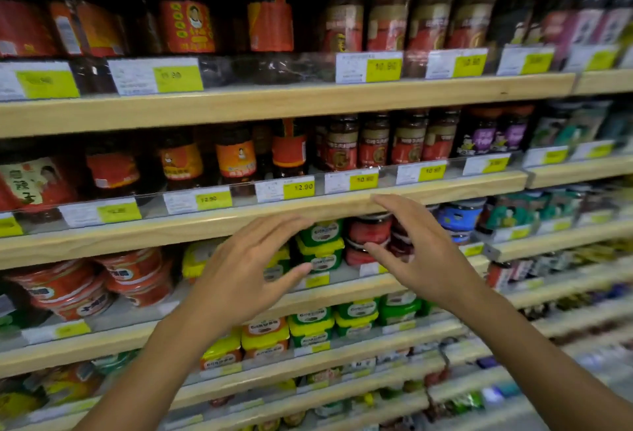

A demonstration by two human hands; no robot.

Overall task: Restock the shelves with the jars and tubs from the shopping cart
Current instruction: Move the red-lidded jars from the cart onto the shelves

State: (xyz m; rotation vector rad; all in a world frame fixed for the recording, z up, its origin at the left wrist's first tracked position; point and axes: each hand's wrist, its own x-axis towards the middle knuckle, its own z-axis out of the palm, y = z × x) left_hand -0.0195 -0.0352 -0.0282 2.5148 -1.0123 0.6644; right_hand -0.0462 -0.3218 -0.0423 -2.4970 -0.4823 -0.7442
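A person's left hand (246, 269) and right hand (421, 252) hovered spread and empty, palms facing each other, in front of two stacked green tubs (321, 246) on the third wooden shelf (113, 242) down. The tubs sat between the hands, seemingly untouched, with red-lidded jars (370, 237) just beside them at three o'clock and yellow tubs (198, 259) at nine o'clock. The shelves at twelve o'clock looked largely full. The shopping cart was out of view, so how much stock remained could not be told.
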